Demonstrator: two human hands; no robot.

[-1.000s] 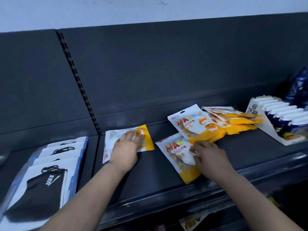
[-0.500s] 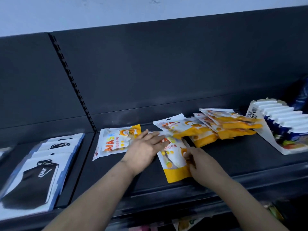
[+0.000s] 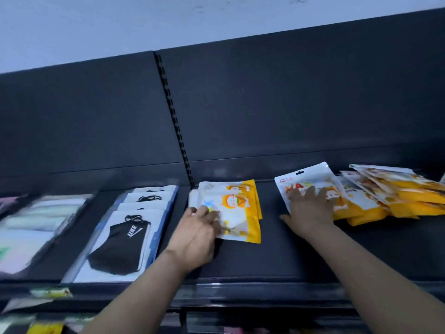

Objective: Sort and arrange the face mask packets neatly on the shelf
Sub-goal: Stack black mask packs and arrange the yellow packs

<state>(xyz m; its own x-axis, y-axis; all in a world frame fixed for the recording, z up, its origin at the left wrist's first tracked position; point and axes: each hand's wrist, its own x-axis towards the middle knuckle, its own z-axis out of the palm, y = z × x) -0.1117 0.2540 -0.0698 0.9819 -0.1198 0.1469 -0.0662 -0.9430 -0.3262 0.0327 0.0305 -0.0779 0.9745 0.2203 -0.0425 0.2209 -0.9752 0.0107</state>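
Note:
Orange-and-white mask packets lie on the dark shelf. A small stack of them sits just right of the slotted upright. My left hand rests on the lower left corner of the stack's top packet, fingers lying over it. Further right, my right hand presses flat with spread fingers on a single packet printed "MAS". Beyond that hand a loose, fanned heap of the same packets overlaps untidily.
Left of the slotted upright, black mask packets lie in an overlapping row, with pale packets further left. The dark back panel rises behind. A lower shelf edge with blurred goods shows at the bottom.
My left hand has slid a packet leftwards onto the one by the upright. My right hand has moved up onto another packet near the heap. The camera has turned left.

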